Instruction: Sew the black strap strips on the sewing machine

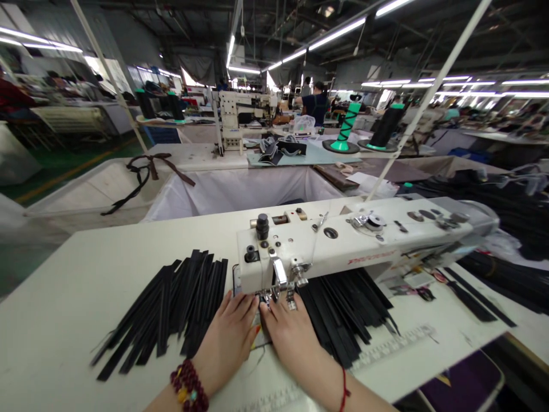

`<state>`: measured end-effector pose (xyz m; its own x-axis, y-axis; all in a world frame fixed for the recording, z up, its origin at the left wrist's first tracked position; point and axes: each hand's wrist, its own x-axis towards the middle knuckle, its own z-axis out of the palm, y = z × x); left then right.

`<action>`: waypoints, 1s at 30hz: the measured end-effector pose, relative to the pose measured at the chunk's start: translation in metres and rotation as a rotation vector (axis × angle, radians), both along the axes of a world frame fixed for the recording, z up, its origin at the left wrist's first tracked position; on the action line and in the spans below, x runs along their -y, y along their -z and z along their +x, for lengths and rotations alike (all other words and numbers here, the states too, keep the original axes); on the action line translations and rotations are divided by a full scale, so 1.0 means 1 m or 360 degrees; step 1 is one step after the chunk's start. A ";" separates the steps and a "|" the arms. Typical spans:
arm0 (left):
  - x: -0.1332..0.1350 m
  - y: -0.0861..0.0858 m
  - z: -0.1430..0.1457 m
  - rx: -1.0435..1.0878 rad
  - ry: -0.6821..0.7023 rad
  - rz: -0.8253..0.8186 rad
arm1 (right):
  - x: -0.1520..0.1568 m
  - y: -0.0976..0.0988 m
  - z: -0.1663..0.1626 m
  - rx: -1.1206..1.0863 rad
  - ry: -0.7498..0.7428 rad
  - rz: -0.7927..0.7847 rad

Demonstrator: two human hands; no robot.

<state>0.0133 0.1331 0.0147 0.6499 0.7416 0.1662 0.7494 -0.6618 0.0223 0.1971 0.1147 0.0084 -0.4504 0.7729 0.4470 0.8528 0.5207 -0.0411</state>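
Observation:
My left hand (234, 326) lies on the sewing machine's bed, its fingers stretched forward and their tips left of the presser foot (291, 298). Close beside it, my right hand (289, 329) has its fingers reaching under the machine head, around the foot. Whatever lies beneath the fingertips is hidden. The white sewing machine (326, 246) stands across the table. A fanned pile of black strips (171, 309) is spread to the left of my left hand. Another bundle of black strips (343, 312) lies under the machine arm, to the right of my right hand.
Scissors (424, 293) and loose black strips (472, 300) lie at the right. A ruler scale (394, 346) marks the tabletop. Behind the table are a white-lined bin (240, 189), another sewing machine (240, 114) and thread cones (348, 126). A person (315, 106) is farther back.

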 end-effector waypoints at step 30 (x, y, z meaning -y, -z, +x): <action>0.000 -0.006 0.007 -0.0032 -0.0137 -0.0192 | 0.064 0.011 0.008 -0.0460 -0.0141 0.0275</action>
